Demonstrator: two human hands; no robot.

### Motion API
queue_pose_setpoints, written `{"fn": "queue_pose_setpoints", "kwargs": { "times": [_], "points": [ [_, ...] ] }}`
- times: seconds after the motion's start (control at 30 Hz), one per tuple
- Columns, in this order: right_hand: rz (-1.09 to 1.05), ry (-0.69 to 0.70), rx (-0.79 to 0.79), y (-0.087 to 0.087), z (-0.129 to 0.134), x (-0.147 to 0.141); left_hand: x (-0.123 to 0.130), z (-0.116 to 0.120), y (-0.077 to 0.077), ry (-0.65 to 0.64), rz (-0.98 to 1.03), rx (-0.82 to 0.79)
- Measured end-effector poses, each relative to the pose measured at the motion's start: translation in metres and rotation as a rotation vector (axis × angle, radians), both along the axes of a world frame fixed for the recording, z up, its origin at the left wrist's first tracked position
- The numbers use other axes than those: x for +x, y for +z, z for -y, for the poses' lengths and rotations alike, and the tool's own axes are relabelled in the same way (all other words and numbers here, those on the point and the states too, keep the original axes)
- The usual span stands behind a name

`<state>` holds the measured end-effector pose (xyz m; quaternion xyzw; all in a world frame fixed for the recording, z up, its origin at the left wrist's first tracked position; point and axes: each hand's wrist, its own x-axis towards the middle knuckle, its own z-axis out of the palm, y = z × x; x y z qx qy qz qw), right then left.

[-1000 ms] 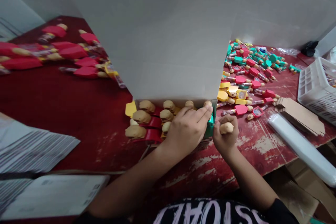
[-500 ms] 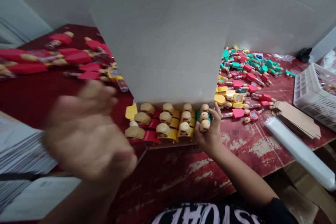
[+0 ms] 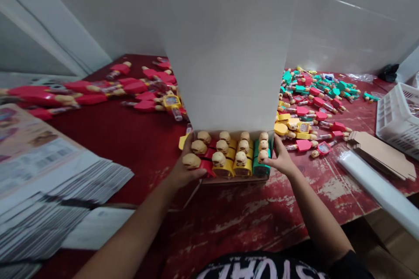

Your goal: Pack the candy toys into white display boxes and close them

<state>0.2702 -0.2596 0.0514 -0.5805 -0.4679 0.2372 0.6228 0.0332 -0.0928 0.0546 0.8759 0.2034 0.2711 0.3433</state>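
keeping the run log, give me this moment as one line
left hand: on red toy figure | right hand: on green toy figure | cardboard box: figures in rows, heads up

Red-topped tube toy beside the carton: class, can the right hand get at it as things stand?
Probably yes: the right hand is at the carton's right side, and nothing stands between it and the toy.

i've got my left hand point(image 3: 185, 168) and right hand point(image 3: 278, 159) against both sides of the toy figures point(image 3: 229, 154) packed in a carton point(image 3: 229, 74) on the red worktop point(image 3: 229, 231).
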Motion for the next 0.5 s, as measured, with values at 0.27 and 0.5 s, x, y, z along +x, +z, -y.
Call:
{"fn": "queue_pose_setpoints", "kwargs": {
  "times": [0.27, 0.5],
  "points": [
    [0.062, -0.123, 0.008, 0.016, 0.061, 0.004, 0.018, 0.04, 0.0, -0.049, -0.086, -0.039],
    [-0.141, -0.145, 0.06, 0.019, 0.125, 0.019, 0.049, 0.089, 0.02, -0.126, -0.226, -0.169]
  ]
}}
